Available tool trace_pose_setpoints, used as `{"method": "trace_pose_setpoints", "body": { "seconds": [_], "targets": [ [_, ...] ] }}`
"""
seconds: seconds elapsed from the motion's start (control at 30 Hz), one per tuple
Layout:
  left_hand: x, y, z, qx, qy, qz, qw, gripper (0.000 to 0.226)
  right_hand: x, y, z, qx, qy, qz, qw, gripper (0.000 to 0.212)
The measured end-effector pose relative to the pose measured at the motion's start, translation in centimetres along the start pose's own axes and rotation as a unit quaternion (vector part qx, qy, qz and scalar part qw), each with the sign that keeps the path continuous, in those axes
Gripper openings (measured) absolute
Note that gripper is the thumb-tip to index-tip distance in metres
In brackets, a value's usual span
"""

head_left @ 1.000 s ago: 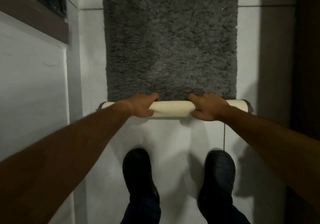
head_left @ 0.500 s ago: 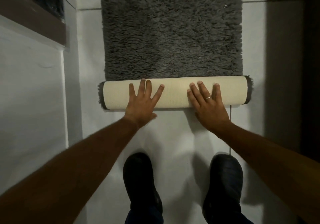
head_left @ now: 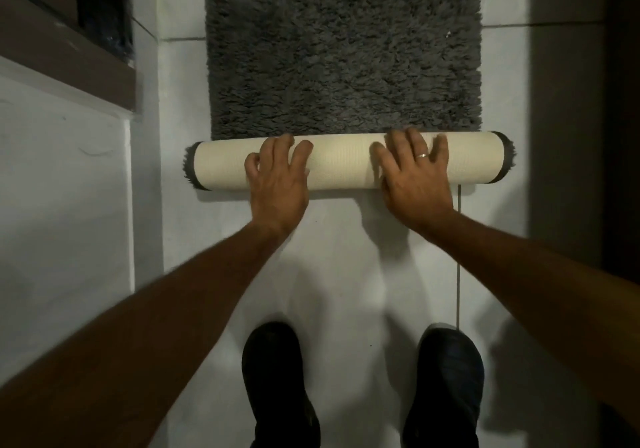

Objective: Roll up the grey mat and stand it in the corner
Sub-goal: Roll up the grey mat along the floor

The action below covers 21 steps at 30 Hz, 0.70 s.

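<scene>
The grey shaggy mat (head_left: 343, 49) lies flat on the white tiled floor and stretches away from me. Its near end is rolled into a cream-backed cylinder (head_left: 343, 163) lying crosswise, with grey pile showing at both ends. My left hand (head_left: 277, 184) rests on the left half of the roll, fingers bent over its top. My right hand (head_left: 415, 181), which wears a ring, covers the right half in the same way.
My two black shoes (head_left: 277, 378) (head_left: 446, 382) stand on the white floor behind the roll. A white wall (head_left: 62, 188) with a dark brown frame (head_left: 69, 63) runs along the left. A dark vertical surface (head_left: 620, 136) borders the right side.
The roll has grown thicker and moved away from me over the flat mat. My hands went from gripping a thin roll, to flat palms, to bent fingers on top.
</scene>
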<state>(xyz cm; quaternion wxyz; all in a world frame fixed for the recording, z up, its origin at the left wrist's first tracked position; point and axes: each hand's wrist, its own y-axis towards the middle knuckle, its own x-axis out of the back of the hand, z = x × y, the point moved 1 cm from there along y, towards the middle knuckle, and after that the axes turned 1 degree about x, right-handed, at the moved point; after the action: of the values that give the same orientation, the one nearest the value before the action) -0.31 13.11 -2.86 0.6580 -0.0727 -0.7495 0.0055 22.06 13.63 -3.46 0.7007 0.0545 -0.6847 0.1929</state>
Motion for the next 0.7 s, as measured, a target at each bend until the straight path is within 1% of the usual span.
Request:
{"method": "trace_pose_setpoints", "body": {
  "seconds": [0.07, 0.13, 0.17, 0.2, 0.27, 0.3, 0.33, 0.43, 0.5, 0.6, 0.7],
  "targets": [
    [0.7, 0.5, -0.8, 0.052, -0.029, 0.011, 0.998, 0.036, 0.6, 0.1, -0.1, -0.022, 0.002, 0.029, 0.999, 0.057],
    [1.5, 0.4, -1.6, 0.056, -0.046, 0.054, 0.996, 0.045, 1.7, 0.3, -0.5, -0.031, -0.004, 0.061, 0.998, 0.058],
    [1.5, 0.1, -1.6, 0.047, -0.043, 0.098, 0.993, 0.058, 2.0, 0.4, -0.4, -0.03, -0.002, 0.08, 0.996, 0.059],
    [1.9, -0.5, -1.6, 0.038, -0.038, 0.159, 0.986, 0.075, 2.7, 0.2, -0.2, -0.021, 0.005, 0.102, 0.995, 0.061],
    [2.0, -1.1, -1.1, 0.016, -0.03, 0.276, 0.961, 0.103, 3.6, -0.1, 0.0, -0.01, 0.032, 0.139, 0.99, 0.069],
    [2.1, -0.9, -0.7, 0.004, -0.027, 0.313, 0.949, 0.112, 3.8, -0.2, 0.1, -0.004, 0.044, 0.154, 0.987, 0.075],
    [1.8, -0.7, -0.3, -0.007, -0.018, 0.332, 0.943, 0.118, 3.7, -0.4, 0.1, -0.001, 0.048, 0.168, 0.985, 0.083],
    [0.9, 3.5, 0.4, -0.023, 0.004, 0.34, 0.94, 0.128, 2.9, 0.9, -0.9, 0.005, 0.026, 0.174, 0.984, 0.1],
    [0.6, 6.4, 0.9, -0.032, 0.015, 0.326, 0.945, 0.128, 2.1, 3.1, -1.6, -0.001, 0.016, 0.159, 0.987, 0.107],
    [0.3, 11.2, 1.8, -0.057, 0.057, 0.287, 0.955, 0.117, 1.8, 7.4, -2.4, -0.031, 0.004, 0.142, 0.989, 0.107],
    [0.7, 13.2, 2.1, -0.111, 0.132, 0.201, 0.964, 0.106, 2.3, 10.5, -3.4, -0.039, -0.017, 0.146, 0.988, 0.101]
  ]
}}
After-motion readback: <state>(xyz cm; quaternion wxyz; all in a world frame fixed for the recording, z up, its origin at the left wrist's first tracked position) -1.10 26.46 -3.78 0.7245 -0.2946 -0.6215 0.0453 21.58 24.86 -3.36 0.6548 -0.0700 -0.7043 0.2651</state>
